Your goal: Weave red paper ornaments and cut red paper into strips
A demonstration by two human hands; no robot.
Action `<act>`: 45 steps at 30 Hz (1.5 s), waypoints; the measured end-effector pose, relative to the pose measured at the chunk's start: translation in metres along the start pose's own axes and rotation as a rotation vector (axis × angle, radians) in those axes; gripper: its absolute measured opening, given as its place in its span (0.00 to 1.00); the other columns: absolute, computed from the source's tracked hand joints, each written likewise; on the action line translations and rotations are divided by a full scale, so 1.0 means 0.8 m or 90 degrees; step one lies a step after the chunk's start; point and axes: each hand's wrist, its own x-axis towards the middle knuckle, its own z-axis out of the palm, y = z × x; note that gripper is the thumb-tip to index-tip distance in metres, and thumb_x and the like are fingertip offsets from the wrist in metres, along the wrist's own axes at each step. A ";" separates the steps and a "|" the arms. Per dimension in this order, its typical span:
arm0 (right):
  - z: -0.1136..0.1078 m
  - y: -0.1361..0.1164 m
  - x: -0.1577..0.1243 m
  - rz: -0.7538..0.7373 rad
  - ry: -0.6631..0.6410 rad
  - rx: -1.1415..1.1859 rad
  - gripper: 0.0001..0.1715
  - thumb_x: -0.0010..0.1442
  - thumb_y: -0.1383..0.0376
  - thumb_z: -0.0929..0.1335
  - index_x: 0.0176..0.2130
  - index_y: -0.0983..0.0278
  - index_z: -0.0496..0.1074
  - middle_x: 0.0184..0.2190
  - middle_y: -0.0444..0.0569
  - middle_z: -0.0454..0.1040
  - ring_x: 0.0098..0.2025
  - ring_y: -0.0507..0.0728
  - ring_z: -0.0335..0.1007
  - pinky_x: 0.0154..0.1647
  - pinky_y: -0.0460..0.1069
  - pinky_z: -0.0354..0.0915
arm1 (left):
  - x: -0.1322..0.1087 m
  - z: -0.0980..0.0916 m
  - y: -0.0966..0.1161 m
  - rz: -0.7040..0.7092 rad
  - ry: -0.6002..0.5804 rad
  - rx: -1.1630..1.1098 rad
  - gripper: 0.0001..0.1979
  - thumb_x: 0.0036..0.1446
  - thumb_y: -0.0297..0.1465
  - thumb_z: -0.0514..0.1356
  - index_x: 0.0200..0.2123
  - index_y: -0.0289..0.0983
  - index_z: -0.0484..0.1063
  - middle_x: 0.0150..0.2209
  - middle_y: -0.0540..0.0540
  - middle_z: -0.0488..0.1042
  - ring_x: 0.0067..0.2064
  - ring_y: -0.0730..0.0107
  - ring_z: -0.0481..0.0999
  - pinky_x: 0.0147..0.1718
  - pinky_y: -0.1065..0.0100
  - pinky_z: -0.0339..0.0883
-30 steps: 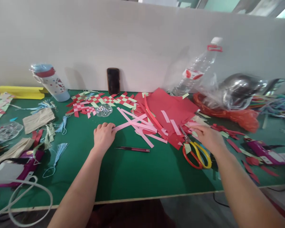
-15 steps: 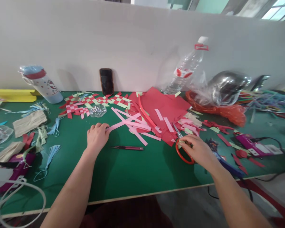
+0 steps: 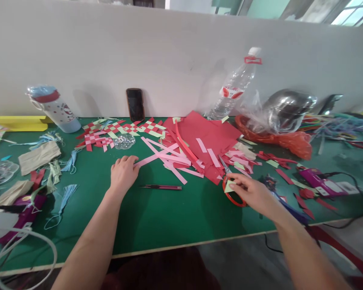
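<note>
My left hand (image 3: 124,171) is closed on the near end of a pink paper strip (image 3: 147,159), which runs into a loose pile of pink strips (image 3: 174,155). My right hand (image 3: 248,189) pinches a small pale green paper piece (image 3: 229,186) between thumb and fingers. Under that hand lie scissors (image 3: 236,201) with red-orange handles, their blades pointing at the red paper (image 3: 210,129). A slim dark-red pen-like tool with a pointed tip (image 3: 165,187) rests on the green table between my hands.
Woven red-and-green paper pieces (image 3: 133,128) lie along the back, near a phone (image 3: 135,104) leaning on the partition. A tumbler (image 3: 56,110), a plastic bottle (image 3: 234,88) and a bagged metal bowl (image 3: 290,108) stand behind. Purple devices (image 3: 317,183) and blue tassels (image 3: 65,199) lie at the sides.
My right hand has lifted slightly off the scissors, and the pale green piece now shows plainly in its fingers. My left hand stays on the pink strip.
</note>
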 end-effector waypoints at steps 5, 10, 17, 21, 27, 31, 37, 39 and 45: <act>0.025 -0.014 0.006 -0.021 0.052 -0.119 0.13 0.58 0.57 0.62 0.33 0.58 0.75 0.31 0.46 0.79 0.31 0.57 0.75 0.30 0.49 0.64 | -0.001 -0.004 0.007 0.019 0.082 -0.035 0.16 0.62 0.33 0.54 0.52 0.38 0.71 0.46 0.41 0.75 0.48 0.55 0.71 0.49 0.58 0.65; 0.020 -0.017 0.024 -0.007 0.124 -0.107 0.14 0.59 0.56 0.62 0.34 0.59 0.73 0.31 0.48 0.79 0.32 0.57 0.74 0.33 0.49 0.63 | -0.005 -0.003 0.017 0.121 0.223 -0.130 0.12 0.60 0.30 0.55 0.46 0.38 0.73 0.40 0.42 0.75 0.44 0.56 0.72 0.47 0.56 0.66; -0.020 0.006 0.089 0.087 0.238 -0.127 0.18 0.60 0.58 0.61 0.42 0.63 0.74 0.37 0.55 0.79 0.39 0.63 0.74 0.39 0.53 0.63 | -0.010 0.005 0.026 0.180 0.242 -0.154 0.12 0.61 0.29 0.54 0.46 0.39 0.74 0.42 0.41 0.75 0.45 0.56 0.72 0.46 0.57 0.67; -0.043 0.018 0.116 0.128 0.207 -0.159 0.19 0.60 0.62 0.62 0.44 0.67 0.75 0.41 0.60 0.78 0.41 0.65 0.73 0.40 0.54 0.63 | -0.012 0.005 0.028 0.206 0.260 -0.162 0.12 0.61 0.29 0.54 0.44 0.38 0.74 0.42 0.41 0.74 0.44 0.56 0.72 0.45 0.57 0.67; -0.063 0.017 0.078 0.127 0.155 -0.186 0.23 0.62 0.58 0.64 0.53 0.63 0.71 0.48 0.57 0.77 0.45 0.63 0.74 0.44 0.53 0.64 | -0.012 0.006 0.029 0.229 0.258 -0.170 0.11 0.62 0.28 0.54 0.44 0.38 0.74 0.43 0.42 0.74 0.45 0.58 0.71 0.46 0.59 0.67; -0.029 0.015 0.017 0.126 0.073 -0.251 0.25 0.60 0.55 0.65 0.54 0.63 0.70 0.41 0.56 0.79 0.40 0.66 0.76 0.37 0.54 0.66 | -0.015 0.002 0.034 0.252 0.265 -0.179 0.11 0.63 0.29 0.54 0.44 0.38 0.74 0.43 0.42 0.73 0.44 0.59 0.71 0.46 0.59 0.67; 0.021 0.006 -0.018 0.063 0.067 -0.371 0.30 0.62 0.55 0.63 0.58 0.68 0.64 0.37 0.60 0.78 0.35 0.65 0.77 0.31 0.53 0.65 | -0.026 -0.008 0.054 0.264 0.231 -0.206 0.11 0.63 0.28 0.53 0.44 0.40 0.73 0.44 0.43 0.74 0.47 0.60 0.72 0.50 0.58 0.66; 0.022 0.007 -0.016 0.065 0.077 -0.364 0.29 0.60 0.54 0.64 0.56 0.67 0.65 0.36 0.60 0.78 0.32 0.64 0.77 0.29 0.52 0.64 | -0.032 -0.012 0.065 0.273 0.204 -0.219 0.11 0.63 0.28 0.52 0.44 0.40 0.73 0.44 0.43 0.74 0.48 0.59 0.72 0.51 0.57 0.66; 0.012 0.028 -0.015 0.155 0.167 -0.138 0.31 0.54 0.48 0.67 0.52 0.61 0.67 0.29 0.50 0.78 0.28 0.62 0.77 0.24 0.50 0.63 | -0.059 -0.030 0.115 0.302 0.021 -0.394 0.11 0.62 0.30 0.54 0.46 0.39 0.72 0.45 0.42 0.74 0.49 0.59 0.72 0.49 0.58 0.67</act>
